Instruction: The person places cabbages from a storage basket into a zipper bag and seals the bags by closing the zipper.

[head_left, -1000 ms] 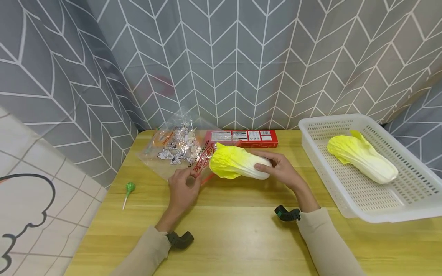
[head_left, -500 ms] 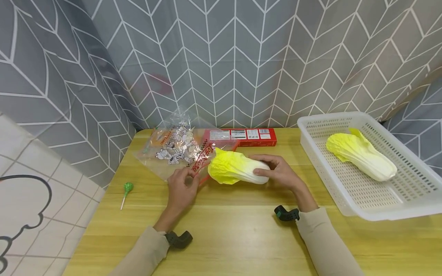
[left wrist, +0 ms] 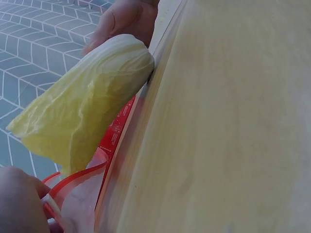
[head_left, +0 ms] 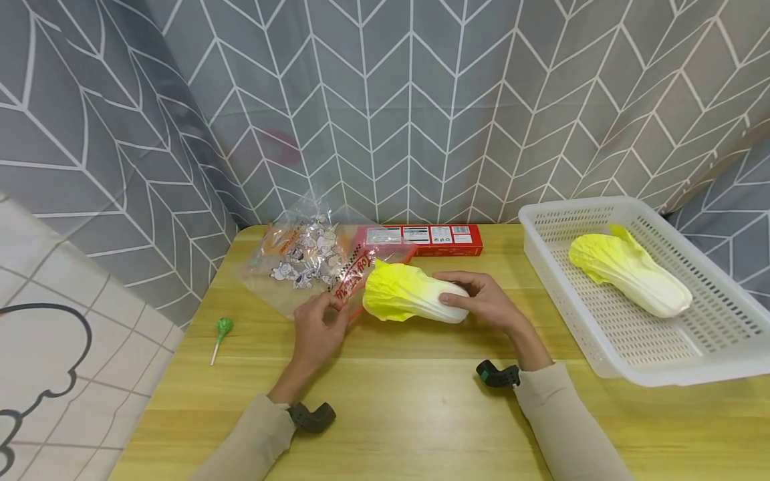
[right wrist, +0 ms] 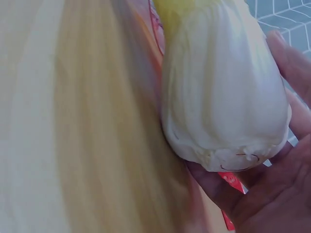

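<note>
My right hand (head_left: 490,302) grips the white base of a napa cabbage (head_left: 415,292), its yellow leafy end pointing left. In the right wrist view the fingers curl round the thick white end of the cabbage (right wrist: 223,87). With thumb and fingers, my left hand (head_left: 320,331) pinches the red-edged mouth of a clear plastic bag (head_left: 309,257) printed with cartoon figures. The left wrist view has the leafy tip of the cabbage (left wrist: 82,107) right at the bag's open red rim (left wrist: 77,179); whether the tip is inside cannot be told.
A red box (head_left: 448,240) lies at the table's back edge, partly behind the bag. To the right stands a white perforated basket (head_left: 577,327) holding another napa cabbage (head_left: 631,274). A green lollipop (head_left: 224,327) lies at the left of the wooden table (head_left: 397,414).
The held cabbage has come slightly lower, toward the table's front, since a second ago. Both hands keep their hold, and the bag stays nearly in place.
</note>
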The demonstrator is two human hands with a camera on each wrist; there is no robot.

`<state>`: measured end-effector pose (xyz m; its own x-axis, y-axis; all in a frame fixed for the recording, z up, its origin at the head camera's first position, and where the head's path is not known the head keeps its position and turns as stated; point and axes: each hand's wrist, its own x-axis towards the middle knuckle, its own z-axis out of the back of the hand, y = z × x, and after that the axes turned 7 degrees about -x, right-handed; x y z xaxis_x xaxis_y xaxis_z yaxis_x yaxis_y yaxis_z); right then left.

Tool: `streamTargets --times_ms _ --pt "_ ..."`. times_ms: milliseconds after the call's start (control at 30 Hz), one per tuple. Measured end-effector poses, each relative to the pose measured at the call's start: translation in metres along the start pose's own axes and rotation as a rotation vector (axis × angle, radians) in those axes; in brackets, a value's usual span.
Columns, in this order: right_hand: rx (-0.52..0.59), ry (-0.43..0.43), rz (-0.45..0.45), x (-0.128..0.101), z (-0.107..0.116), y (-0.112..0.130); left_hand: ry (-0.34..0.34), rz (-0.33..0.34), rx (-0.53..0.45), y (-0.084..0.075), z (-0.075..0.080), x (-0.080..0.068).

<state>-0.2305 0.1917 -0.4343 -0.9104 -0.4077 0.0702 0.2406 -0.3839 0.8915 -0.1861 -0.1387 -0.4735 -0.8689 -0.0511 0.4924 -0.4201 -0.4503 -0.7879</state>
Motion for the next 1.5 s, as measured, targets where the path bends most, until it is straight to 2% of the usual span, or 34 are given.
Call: streamTargets --times_ms 67,267,533,700,900,1033,1200,1367,1500 --pt "0.006 -0.012 0.002 0.001 -0.003 0.002 0.007 -0.014 0.009 0.001 0.000 0.000" --pt "0.022 -0.029 0.025 0.004 -0.015 0.006 0.033 0.011 0.004 0.001 0.000 0.000" --pt "-0.046 -0.017 0.068 0.004 -0.027 0.010 0.038 0.037 0.024 -0.001 0.000 0.000" --pt "-0.106 0.008 0.096 0.004 -0.030 0.014 0.001 0.079 0.020 -0.003 0.000 -0.001" --pt "-0.186 0.035 0.139 0.002 -0.032 0.021 -0.073 0.078 -0.047 -0.002 0.000 0.000" --pt "-0.243 0.039 0.194 0.003 -0.034 0.026 -0.108 0.040 -0.100 0.000 0.000 0.000" --pt "-0.271 0.036 0.218 0.003 -0.035 0.027 -0.155 -0.097 -0.094 0.003 -0.001 0.000" --pt "-0.231 0.001 0.157 0.004 -0.035 0.025 -0.180 -0.201 -0.088 0.002 -0.003 -0.001" --pt "-0.178 -0.081 0.103 0.005 -0.033 0.024 -0.159 -0.234 -0.076 0.000 -0.005 0.000"
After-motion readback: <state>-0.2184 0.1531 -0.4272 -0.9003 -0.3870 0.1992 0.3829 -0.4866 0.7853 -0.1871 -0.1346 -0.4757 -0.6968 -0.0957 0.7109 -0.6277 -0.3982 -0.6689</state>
